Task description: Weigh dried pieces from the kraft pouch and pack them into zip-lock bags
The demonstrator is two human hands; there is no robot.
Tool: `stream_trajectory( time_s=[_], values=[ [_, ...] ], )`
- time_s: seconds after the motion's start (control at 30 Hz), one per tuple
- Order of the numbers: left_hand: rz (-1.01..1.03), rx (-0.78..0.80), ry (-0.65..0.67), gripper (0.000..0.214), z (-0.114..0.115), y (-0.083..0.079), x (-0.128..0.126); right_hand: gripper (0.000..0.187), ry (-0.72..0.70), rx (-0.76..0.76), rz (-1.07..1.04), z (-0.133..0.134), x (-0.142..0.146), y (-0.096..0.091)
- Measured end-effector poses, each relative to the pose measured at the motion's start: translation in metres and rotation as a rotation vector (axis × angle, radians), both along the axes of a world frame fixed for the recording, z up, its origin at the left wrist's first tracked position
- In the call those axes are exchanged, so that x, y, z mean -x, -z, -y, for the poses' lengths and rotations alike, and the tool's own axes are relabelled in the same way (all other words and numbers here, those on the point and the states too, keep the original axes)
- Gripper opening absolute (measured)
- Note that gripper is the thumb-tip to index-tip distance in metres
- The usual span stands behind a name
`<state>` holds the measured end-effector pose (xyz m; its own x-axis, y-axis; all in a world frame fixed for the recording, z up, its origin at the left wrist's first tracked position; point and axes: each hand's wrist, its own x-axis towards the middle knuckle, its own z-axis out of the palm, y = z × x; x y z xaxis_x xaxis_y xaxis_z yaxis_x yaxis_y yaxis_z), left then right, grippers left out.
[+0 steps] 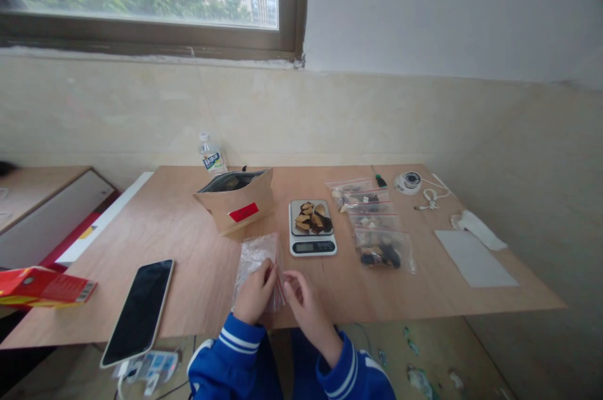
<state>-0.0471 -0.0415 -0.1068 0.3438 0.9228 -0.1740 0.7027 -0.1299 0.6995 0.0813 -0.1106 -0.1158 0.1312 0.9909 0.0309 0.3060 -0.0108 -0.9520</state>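
A stack of clear zip bags (252, 252) with red seal lines lies at the table's front edge. My left hand (257, 292) rests over it, thumb and fingers closed on the bags' seal edge. At the same edge my right hand (308, 306) curls its fingers, thumb and forefinger pinched at the bag's red line. Just beyond my hands stands a white kitchen scale (294, 245) bearing several dried brown-and-yellow slices (311, 218). An open kraft paper pouch (217, 208) with a red label stands upright to the scale's left.
Several filled zip bags (384, 249) lie in a column right of the scale. Farther right are a white camera (407, 183) with its cable and a white sheet (475, 259). A tablet (141, 309), a red box (44, 287) and a water bottle (211, 155) are leftward.
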Motion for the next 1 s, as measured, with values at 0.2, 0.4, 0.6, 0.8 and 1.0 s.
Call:
stream_trajectory(
  time_s=[0.2, 0.4, 0.6, 0.8, 1.0],
  values=[
    [0.262, 0.005, -0.025, 0.026, 0.01, -0.008, -0.001, 0.026, 0.013, -0.014, 0.022, -0.009, 0.003, 0.012],
    [0.461, 0.02, -0.056, 0.029, 0.019, -0.022, -0.011, 0.03, 0.079, -0.048, -0.078, -0.014, 0.005, -0.005],
    [0.607, -0.008, -0.113, 0.033, 0.025, -0.026, -0.02, 0.028, 0.147, -0.07, -0.173, -0.01, -0.016, -0.02],
    [0.708, -0.134, -0.337, 0.037, 0.019, -0.03, -0.018, 0.033, 0.254, -0.08, -0.102, -0.027, -0.07, -0.011],
    [0.719, -0.103, -0.335, 0.038, 0.018, -0.034, -0.021, 0.04, 0.416, -0.238, 0.422, -0.073, -0.108, -0.005]
  ],
)
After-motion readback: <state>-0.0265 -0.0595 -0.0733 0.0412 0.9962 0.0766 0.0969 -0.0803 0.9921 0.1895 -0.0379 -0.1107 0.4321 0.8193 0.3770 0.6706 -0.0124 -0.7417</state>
